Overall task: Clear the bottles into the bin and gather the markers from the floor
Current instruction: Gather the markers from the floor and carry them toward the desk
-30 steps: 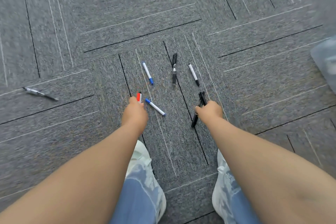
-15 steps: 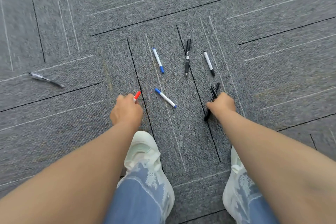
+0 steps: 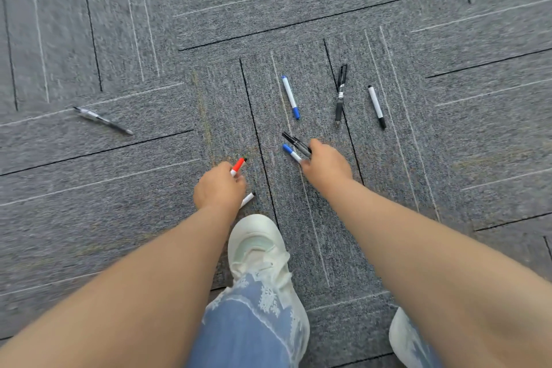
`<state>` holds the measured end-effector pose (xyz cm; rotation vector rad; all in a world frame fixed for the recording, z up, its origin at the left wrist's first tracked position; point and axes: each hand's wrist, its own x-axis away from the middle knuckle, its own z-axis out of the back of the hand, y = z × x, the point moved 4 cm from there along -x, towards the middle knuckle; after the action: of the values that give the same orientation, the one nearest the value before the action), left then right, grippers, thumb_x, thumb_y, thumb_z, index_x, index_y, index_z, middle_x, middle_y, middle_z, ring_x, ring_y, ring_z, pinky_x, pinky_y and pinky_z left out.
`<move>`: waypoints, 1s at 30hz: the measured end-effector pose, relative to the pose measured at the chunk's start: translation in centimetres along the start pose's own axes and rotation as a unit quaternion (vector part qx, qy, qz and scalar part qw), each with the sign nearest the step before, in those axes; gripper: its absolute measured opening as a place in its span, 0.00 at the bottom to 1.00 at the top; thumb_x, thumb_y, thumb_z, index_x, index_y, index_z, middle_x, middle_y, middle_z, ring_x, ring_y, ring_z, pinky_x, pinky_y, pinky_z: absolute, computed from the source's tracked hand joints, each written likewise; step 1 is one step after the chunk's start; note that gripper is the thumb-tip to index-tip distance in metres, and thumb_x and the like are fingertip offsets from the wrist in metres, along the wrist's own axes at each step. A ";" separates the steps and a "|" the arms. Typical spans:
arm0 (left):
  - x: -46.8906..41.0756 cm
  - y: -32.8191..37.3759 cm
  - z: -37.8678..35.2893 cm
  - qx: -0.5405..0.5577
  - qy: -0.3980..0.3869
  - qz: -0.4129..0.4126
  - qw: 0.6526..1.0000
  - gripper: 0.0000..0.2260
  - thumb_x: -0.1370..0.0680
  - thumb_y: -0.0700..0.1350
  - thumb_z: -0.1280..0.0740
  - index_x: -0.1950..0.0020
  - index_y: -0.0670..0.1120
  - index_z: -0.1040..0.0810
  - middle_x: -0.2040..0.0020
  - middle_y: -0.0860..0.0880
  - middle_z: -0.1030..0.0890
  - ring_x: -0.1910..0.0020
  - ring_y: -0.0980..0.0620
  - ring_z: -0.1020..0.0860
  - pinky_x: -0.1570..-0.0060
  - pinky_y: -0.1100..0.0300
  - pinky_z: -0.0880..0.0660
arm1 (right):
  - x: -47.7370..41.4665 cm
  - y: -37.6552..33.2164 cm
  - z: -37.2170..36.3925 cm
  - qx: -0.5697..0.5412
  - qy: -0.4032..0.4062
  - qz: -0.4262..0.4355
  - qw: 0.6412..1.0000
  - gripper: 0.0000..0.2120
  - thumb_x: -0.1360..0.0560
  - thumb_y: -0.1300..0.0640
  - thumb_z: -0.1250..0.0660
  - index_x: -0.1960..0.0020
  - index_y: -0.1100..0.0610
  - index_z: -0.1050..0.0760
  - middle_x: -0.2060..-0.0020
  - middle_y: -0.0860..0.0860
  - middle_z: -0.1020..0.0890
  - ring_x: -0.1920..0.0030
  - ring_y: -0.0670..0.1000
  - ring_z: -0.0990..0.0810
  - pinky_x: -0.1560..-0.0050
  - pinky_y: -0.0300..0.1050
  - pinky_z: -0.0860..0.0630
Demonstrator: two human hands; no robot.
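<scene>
Nearest, just ahead of the pale sneaker point(image 3: 257, 245), the left hand point(image 3: 219, 187) is curled round a red-capped marker point(image 3: 238, 165). The right hand point(image 3: 327, 166) grips black markers point(image 3: 295, 142) while its fingertips meet the end of a blue-capped marker point(image 3: 290, 152) lying on the carpet floor point(image 3: 149, 218). That fist looks crowded, and pinching in one more could lever a black one loose. Farther out lie a second blue-capped marker point(image 3: 290, 97), a black pen point(image 3: 340, 95) and a black-capped marker point(image 3: 376, 106). The clear pen point(image 3: 103, 120), well off to the left, is easily missed. No bottles or bin show.

Bright, even light; blurred, wide-angle-bent edges.
</scene>
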<state>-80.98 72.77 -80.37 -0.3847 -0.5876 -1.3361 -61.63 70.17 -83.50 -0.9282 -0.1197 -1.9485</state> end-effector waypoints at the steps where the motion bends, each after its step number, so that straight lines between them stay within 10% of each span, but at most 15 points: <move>1: -0.1 -0.3 0.0 -0.007 -0.004 -0.002 1.000 0.11 0.21 0.48 0.41 0.45 0.44 0.25 0.50 0.43 0.20 0.52 0.41 0.23 0.61 0.56 0.31 | -0.1 -0.3 -0.3 0.015 -0.006 -0.004 1.000 0.14 0.22 0.53 0.37 0.40 0.57 0.32 0.49 0.55 0.23 0.52 0.57 0.23 0.61 0.47 0.29; 23: -1.2 -2.0 -4.4 -0.176 -0.106 -0.120 0.971 0.08 0.22 0.43 0.36 0.44 0.44 0.26 0.46 0.44 0.21 0.47 0.43 0.23 0.59 0.56 0.31 | 1.8 -1.8 -0.9 -0.060 0.023 0.012 0.998 0.13 0.21 0.54 0.42 0.38 0.56 0.37 0.57 0.55 0.22 0.61 0.56 0.24 0.65 0.48 0.29; 30: 0.1 0.3 -2.1 -0.020 -0.080 -0.093 0.992 0.12 0.22 0.46 0.40 0.42 0.40 0.32 0.51 0.42 0.24 0.54 0.42 0.24 0.57 0.53 0.31 | 4.6 -0.7 0.4 -0.091 0.007 -0.015 0.996 0.11 0.20 0.55 0.44 0.40 0.57 0.37 0.63 0.52 0.27 0.66 0.52 0.28 0.71 0.45 0.36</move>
<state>-80.25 71.50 -81.96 -0.4828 -0.7448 -1.5067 -63.25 67.43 -80.04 -1.0374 0.0537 -2.0179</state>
